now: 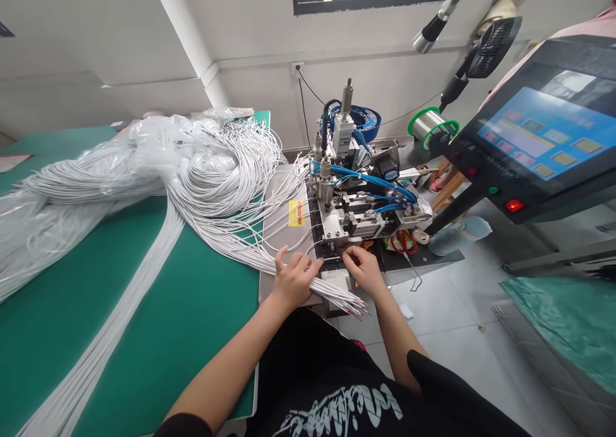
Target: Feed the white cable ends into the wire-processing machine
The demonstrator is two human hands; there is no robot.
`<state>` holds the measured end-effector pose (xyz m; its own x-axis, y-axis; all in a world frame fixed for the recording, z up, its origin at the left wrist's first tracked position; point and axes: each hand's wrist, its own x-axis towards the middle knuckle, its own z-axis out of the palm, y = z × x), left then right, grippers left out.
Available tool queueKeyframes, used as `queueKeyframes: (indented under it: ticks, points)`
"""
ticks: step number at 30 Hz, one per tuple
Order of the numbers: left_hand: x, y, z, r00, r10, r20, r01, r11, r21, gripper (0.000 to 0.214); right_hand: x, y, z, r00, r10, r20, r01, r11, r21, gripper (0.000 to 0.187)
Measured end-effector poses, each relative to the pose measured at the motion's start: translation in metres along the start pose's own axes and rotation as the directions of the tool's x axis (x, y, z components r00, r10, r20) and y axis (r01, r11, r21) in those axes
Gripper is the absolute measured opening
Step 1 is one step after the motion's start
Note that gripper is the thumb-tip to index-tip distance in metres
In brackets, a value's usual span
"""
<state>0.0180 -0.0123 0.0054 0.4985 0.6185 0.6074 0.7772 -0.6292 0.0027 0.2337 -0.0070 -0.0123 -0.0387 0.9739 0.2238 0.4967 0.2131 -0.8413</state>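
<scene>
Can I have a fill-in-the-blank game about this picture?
Long, thin white wires lie on a smooth tabletop coloured ____.
The bare hand over these wires is the person's ____ hand.
The small rectangular label beside the silver metal machine is mostly ____.
The glowing square button below the blue screen is ____.
Missing words: green; left; yellow; red.

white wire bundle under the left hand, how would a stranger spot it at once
Find the green table, then the machine to its right. On the wearer's side of that machine, the white wire bundle passes under the left hand. Unlike the wires trailing toward the lower left corner, it shows loose ends, several reddish.
</scene>
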Motion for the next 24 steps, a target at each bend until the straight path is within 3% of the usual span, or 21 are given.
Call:
queueKeyframes:
  ticks: [5,10,14,19,24]
  points:
    - [0.002,0.000,0.000,1.000,0.005,0.014,-0.005,1.000,-0.005,0.033,0.006,0.007,0.005,0.990,0.099,0.102,-0.115,0.979,0.166,0.023]
    - [0.002,0.000,0.001,1.000,-0.009,0.004,0.009,1.000,-0.019,0.030,0.007,0.020,0.015,0.957,0.239,0.165,-0.287,0.868,0.405,0.030]
    - [0.002,0.001,0.002,0.999,-0.040,0.006,0.040,0.998,-0.039,0.028,0.006,0.028,0.020,0.937,0.287,0.199,-0.349,0.805,0.479,0.034]
    - [0.002,0.001,0.001,0.999,-0.034,-0.002,0.034,0.998,-0.053,0.027,0.004,0.022,0.010,0.935,0.313,0.165,-0.353,0.842,0.407,0.039]
    - [0.002,0.000,0.000,0.999,-0.040,0.016,0.041,0.997,-0.058,0.026,-0.004,0.001,-0.021,0.958,0.267,0.106,-0.278,0.955,0.107,0.035]
